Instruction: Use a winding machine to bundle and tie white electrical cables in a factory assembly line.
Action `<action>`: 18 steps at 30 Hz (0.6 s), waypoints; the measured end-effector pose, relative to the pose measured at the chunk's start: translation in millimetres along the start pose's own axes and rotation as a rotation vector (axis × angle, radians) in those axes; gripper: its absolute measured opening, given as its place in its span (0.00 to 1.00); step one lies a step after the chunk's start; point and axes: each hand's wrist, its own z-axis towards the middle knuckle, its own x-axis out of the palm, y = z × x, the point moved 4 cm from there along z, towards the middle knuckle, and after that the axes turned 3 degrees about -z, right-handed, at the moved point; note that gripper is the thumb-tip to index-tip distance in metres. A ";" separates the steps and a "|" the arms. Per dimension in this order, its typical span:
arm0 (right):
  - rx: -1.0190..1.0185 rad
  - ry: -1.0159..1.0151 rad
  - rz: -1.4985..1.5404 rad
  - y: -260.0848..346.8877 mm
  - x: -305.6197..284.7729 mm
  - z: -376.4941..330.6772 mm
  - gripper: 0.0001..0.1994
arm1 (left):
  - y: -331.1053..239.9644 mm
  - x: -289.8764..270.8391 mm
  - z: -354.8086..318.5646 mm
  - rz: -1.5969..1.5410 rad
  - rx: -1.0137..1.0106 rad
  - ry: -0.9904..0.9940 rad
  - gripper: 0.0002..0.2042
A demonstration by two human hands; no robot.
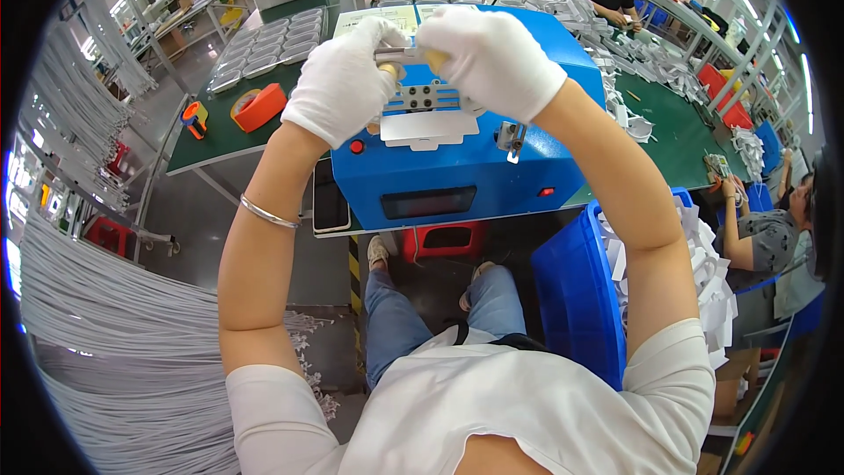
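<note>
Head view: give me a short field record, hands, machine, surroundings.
left hand: white-gloved left hand, fingers on a small metal piece on top of the blue machine
right hand: white-gloved right hand, pinching the same piece from the other side
machine top: metal fixture over a white card
right of person: blue bin of white parts
left bench: orange tape roll, clear trays

Dark oblong screen [429,202] on blue machine [457,171]
</note>
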 end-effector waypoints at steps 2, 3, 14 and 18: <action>-0.022 0.028 -0.073 9.7 -1.0 -1.4 0.07 | -1.0 -0.4 -0.4 0.006 0.023 -0.011 0.08; -0.043 0.055 -0.148 13.3 -0.8 -2.2 0.06 | -2.3 -0.8 -0.4 0.004 0.023 -0.010 0.08; 0.599 0.396 0.554 -14.3 18.3 7.9 0.07 | -1.4 0.8 -1.9 -0.009 0.067 -0.047 0.07; 0.635 0.370 0.578 -12.3 18.6 5.0 0.09 | -2.1 0.6 -10.4 -0.101 -0.002 -0.047 0.10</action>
